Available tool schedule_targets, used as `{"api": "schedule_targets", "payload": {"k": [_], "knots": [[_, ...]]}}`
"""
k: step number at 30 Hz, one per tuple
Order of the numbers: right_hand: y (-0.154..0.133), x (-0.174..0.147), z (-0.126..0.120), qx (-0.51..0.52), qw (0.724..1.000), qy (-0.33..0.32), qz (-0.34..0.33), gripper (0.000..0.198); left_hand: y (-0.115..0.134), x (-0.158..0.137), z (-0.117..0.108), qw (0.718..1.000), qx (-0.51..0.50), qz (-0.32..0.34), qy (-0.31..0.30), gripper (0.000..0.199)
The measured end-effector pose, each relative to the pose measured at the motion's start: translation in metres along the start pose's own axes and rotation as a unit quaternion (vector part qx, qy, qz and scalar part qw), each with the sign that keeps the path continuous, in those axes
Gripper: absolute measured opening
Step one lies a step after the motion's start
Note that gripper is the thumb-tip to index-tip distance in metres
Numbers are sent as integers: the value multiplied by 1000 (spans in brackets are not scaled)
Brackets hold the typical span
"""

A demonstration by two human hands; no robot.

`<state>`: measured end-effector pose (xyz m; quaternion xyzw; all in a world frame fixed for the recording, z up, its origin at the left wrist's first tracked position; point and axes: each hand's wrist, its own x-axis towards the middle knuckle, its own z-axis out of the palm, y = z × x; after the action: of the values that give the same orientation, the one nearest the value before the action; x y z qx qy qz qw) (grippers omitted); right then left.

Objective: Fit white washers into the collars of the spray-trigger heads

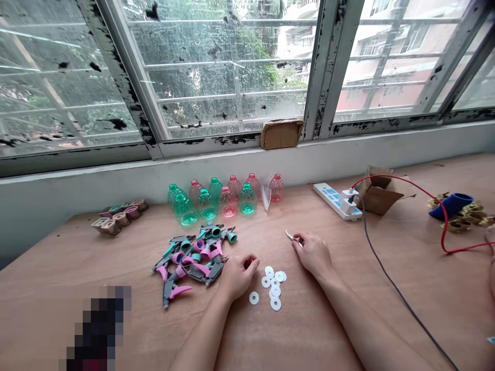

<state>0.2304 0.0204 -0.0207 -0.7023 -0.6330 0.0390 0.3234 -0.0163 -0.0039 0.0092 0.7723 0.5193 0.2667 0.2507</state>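
Note:
My right hand (312, 252) rests on the table right of the white washers, fingers closed on a thin pale pointed tool (289, 235); its exact kind is too small to tell. My left hand (238, 275) lies left of the washers with fingers curled in, and whatever they may hold is hidden. Between the hands lie several flat white ring washers (275, 291), some overlapping, with one loose washer (253, 298) nearer my left hand. Beside that hand is a pile of grey, pink and teal spray trigger heads (197, 257).
Several green and pink clear bottles (228, 203) stand by the wall. A power strip (332, 200) with cables, an open cardboard box (379, 193) and a blue tube (450, 206) among brass-coloured parts are at right. Small moulded pieces (119, 217) lie left. The bottom left is pixelated.

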Motion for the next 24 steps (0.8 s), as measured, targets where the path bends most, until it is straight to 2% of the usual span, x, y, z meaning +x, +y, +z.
{"api": "schedule_targets", "payload": {"k": [3, 6, 8, 12, 18, 24], "knots": [[-8, -2, -1, 44, 997, 18, -64, 18, 1, 1, 0, 1000, 0, 2, 0, 29], [-20, -9, 1, 146, 977, -53, -146, 15, 3, 1, -2, 1000, 0, 6, -1, 29], [-27, -15, 3, 182, 962, -112, -172, 14, 3, 2, -2, 1000, 0, 7, -2, 29], [-31, -20, 8, 203, 953, -159, -161, 15, 2, 1, -2, 1000, 1, 9, -1, 30], [-25, -16, 10, 249, 945, -170, -124, 17, -1, 1, -1, 1000, -1, 10, -4, 30], [-26, -15, 10, 251, 944, -171, -128, 16, 1, 1, -2, 1000, 4, 15, -4, 31]]}}
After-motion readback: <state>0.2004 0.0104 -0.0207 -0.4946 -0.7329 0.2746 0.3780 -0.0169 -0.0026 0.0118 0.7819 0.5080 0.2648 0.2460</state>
